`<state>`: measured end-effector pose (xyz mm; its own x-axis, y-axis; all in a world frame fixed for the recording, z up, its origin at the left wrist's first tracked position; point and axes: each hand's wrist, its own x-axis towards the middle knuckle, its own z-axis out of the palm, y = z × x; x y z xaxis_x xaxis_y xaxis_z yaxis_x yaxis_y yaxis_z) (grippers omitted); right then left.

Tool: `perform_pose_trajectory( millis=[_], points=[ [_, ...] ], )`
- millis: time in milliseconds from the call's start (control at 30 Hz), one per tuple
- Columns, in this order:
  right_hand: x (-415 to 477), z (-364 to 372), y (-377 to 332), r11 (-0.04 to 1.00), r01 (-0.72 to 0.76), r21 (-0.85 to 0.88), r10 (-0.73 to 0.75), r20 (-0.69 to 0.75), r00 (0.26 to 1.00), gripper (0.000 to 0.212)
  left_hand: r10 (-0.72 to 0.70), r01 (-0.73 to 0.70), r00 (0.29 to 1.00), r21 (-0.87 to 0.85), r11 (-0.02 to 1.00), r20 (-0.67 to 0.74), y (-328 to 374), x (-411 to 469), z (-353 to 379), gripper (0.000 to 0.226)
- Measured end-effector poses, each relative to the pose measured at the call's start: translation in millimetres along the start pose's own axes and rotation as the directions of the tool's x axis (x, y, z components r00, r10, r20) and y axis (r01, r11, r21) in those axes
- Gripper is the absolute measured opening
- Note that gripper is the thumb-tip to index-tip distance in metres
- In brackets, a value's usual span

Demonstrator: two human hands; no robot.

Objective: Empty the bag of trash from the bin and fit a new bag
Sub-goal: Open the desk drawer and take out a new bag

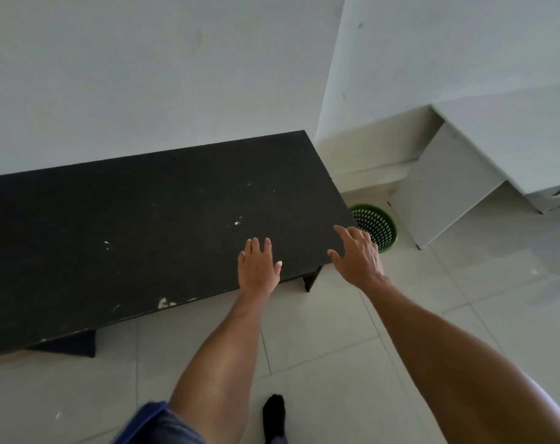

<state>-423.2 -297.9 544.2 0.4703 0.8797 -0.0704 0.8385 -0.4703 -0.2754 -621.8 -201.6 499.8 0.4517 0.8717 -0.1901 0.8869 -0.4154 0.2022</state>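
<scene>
A green perforated bin [379,224] stands on the floor in the gap between the black table and a white cabinet; the table's corner and my right hand hide part of it. No bag shows in it from here. My right hand [358,254] is stretched out over the table's right corner, fingers spread, holding nothing. My left hand [259,267] hovers over the table's front edge, fingers apart and empty.
A low black table [144,245] with scuffed white marks fills the left. A white cabinet [442,184] stands to the bin's right. White walls lie behind, pale floor tiles [336,331] below. My foot in a black sock [274,415] is at the bottom.
</scene>
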Motion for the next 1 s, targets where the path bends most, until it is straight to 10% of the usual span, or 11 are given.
perform_pose_trajectory(
  millis=[400,1000],
  points=[
    [109.7,136.2,103.4,0.882,0.444,-0.155,-0.398,0.257,0.881,0.094,-0.105,0.122,0.977,0.084,0.989,-0.185,2.6,57.8,142.5,0.072],
    [119.1,186.4,125.5,0.787,0.526,-0.322,-0.569,-0.051,0.820,0.094,0.017,0.083,0.852,0.168,0.982,-0.523,-10.8,63.6,190.5,0.093]
  ],
)
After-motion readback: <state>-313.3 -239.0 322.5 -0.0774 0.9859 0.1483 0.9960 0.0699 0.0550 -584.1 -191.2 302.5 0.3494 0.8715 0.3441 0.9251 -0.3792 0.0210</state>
